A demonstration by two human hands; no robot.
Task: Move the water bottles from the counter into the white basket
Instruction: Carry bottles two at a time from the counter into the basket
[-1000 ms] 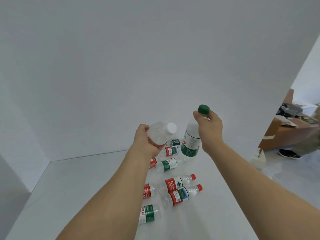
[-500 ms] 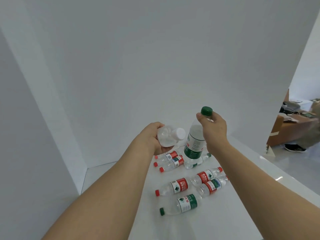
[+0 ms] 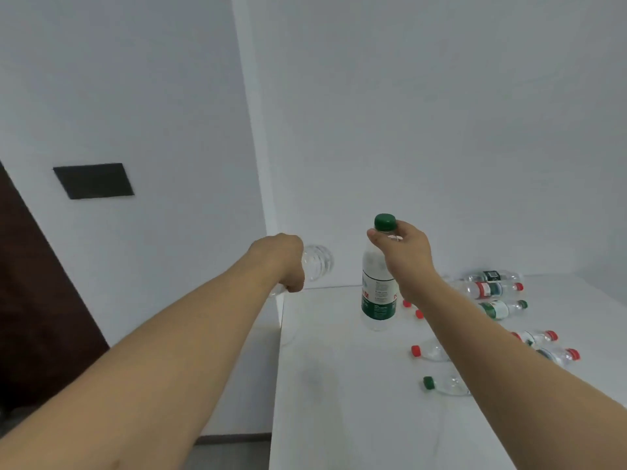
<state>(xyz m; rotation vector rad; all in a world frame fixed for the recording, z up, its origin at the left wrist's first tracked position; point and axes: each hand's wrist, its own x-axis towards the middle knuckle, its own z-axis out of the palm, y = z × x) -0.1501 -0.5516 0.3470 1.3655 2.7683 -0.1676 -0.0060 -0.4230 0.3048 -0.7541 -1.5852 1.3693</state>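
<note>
My left hand (image 3: pixel 283 261) grips a clear water bottle (image 3: pixel 317 268) held sideways in the air, beyond the counter's left edge. My right hand (image 3: pixel 403 247) holds a green-capped bottle (image 3: pixel 378 293) by its neck, upright and lifted above the white counter (image 3: pixel 339 401). Several more bottles with red or green caps lie on the counter to the right, among them a red-labelled bottle (image 3: pixel 488 289) and a green-labelled bottle (image 3: pixel 502 308), partly hidden by my right forearm. No white basket is in view.
The counter's left edge (image 3: pixel 276 368) drops to a floor strip below. A white wall corner (image 3: pixel 258 164) rises behind it. A dark panel (image 3: pixel 93 180) hangs on the left wall, and a dark brown door (image 3: pixel 34 300) stands at far left.
The view has swung left, so the counter bottles now sit at right. My left hand has carried its bottle past the counter's left edge. My right hand still holds the green-capped bottle aloft.
</note>
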